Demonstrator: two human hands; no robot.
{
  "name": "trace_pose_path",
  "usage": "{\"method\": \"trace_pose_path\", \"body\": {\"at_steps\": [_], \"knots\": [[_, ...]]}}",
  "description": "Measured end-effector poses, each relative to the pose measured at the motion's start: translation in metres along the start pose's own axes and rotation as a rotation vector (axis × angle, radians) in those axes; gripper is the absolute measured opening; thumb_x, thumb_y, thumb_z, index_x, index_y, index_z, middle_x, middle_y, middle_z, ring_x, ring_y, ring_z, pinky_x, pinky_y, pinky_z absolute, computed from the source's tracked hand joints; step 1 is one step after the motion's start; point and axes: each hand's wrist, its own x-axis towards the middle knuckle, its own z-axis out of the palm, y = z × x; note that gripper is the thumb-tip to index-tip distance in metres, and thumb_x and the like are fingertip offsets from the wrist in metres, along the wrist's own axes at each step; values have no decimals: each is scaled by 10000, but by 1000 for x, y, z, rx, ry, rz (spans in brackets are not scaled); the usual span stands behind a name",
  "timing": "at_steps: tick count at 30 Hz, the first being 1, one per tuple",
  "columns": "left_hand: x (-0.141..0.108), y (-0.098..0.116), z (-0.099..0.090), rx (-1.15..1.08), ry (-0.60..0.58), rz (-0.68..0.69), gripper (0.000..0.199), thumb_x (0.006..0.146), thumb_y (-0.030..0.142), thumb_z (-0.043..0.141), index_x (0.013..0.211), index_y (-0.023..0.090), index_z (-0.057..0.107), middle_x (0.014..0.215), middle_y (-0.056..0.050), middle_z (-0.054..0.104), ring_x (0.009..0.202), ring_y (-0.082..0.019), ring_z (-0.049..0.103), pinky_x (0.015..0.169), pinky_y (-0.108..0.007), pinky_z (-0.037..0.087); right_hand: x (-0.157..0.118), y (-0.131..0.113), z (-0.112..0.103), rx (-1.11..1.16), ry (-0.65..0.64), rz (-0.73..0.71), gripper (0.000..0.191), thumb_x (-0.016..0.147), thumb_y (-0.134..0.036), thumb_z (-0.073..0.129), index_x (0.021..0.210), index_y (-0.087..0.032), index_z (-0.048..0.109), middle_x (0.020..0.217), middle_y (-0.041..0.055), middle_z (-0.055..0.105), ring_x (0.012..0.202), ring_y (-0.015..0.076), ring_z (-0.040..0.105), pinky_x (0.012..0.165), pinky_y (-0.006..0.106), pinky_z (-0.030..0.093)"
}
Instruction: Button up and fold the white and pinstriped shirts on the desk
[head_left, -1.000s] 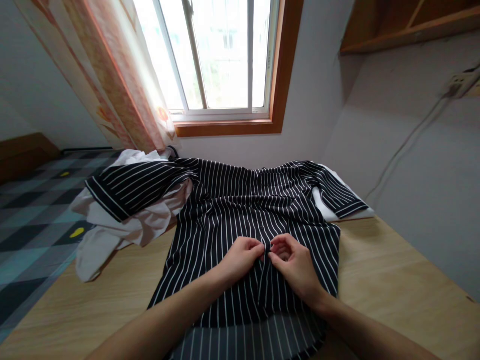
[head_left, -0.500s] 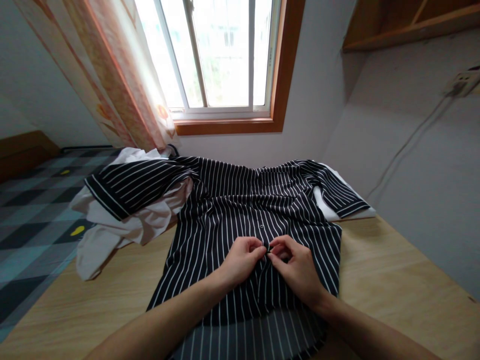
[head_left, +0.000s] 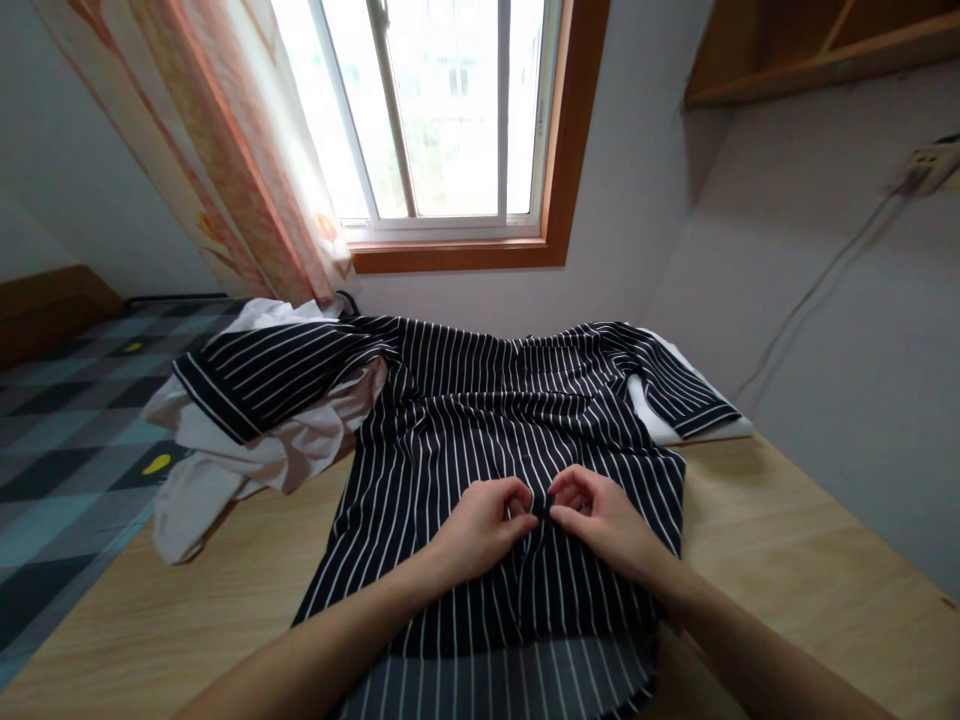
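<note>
A black short-sleeved shirt (head_left: 465, 440) with white stripes lies spread front up, its neck end toward the window and its hem toward me. My left hand (head_left: 487, 525) rests at the front placket, fingers curled, with a gap between thumb and forefinger. Opposite it, across a narrow strip of dark fabric, my right hand (head_left: 596, 515) is curled the same way, thumb and forefinger apart. Neither hand shows a clear grip on the cloth. The fastening between them is too small and dark to make out. Toward my side, the hem shows a greyer striped inner face.
The shirt lies on a pale wooden board (head_left: 780, 560). Crumpled white cloth (head_left: 255, 465) sits under the left sleeve, and folded white cloth (head_left: 660, 425) under the right one. A checked bedspread (head_left: 67, 430) is at left. Ahead are a curtain (head_left: 247, 150) and a window (head_left: 450, 120).
Fingertips that were pinched together at the placket have loosened and drawn slightly apart, the right hand moving a little to the right. The shirt stays in place.
</note>
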Motion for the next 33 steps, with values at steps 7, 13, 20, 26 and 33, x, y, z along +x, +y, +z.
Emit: {"method": "trace_pose_path", "body": {"at_steps": [7, 13, 20, 26, 33], "knots": [[-63, -4, -40, 453, -115, 352, 542, 712, 491, 759, 1153, 222, 595, 1167, -74, 612, 1037, -259, 551, 905, -433, 453, -65, 19, -37, -709, -208, -435, 570, 723, -347, 773, 1247, -251, 568, 1363, 117, 526, 1247, 311, 490, 1002, 465, 452], [-103, -49, -29, 698, 53, 453, 322, 837, 258, 660, 1143, 226, 567, 1205, -74, 615, 1080, -264, 552, 911, -419, 459, -87, 48, -32, -934, 85, -724, 230, 866, -119, 505, 1063, -187, 604, 1053, 111, 673, 976, 247, 631, 831, 400, 522], [-100, -58, -23, 481, 235, 495, 162, 942, 119, 408, 889, 187, 546, 824, -25, 624, 718, -141, 566, 650, -246, 458, -89, 40, -26, -936, 159, -824, 275, 811, -5, 343, 808, -203, 535, 729, 39, 610, 660, 178, 575, 631, 305, 478], [-99, -40, -36, 193, 302, 165, 263, 952, 274, 423, 749, 185, 565, 674, 12, 582, 613, -113, 559, 575, -201, 457, -93, 51, -30, -746, 258, -661, 257, 858, -5, 321, 845, -225, 453, 748, 9, 536, 634, 124, 563, 595, 212, 474], [-108, -21, -58, 208, 383, 149, 302, 927, 370, 454, 735, 204, 618, 672, 8, 637, 613, -130, 597, 570, -201, 490, -99, 37, -42, -621, 372, -599, 143, 927, -140, 374, 926, -256, 457, 788, 17, 594, 697, 149, 629, 618, 225, 519]]}}
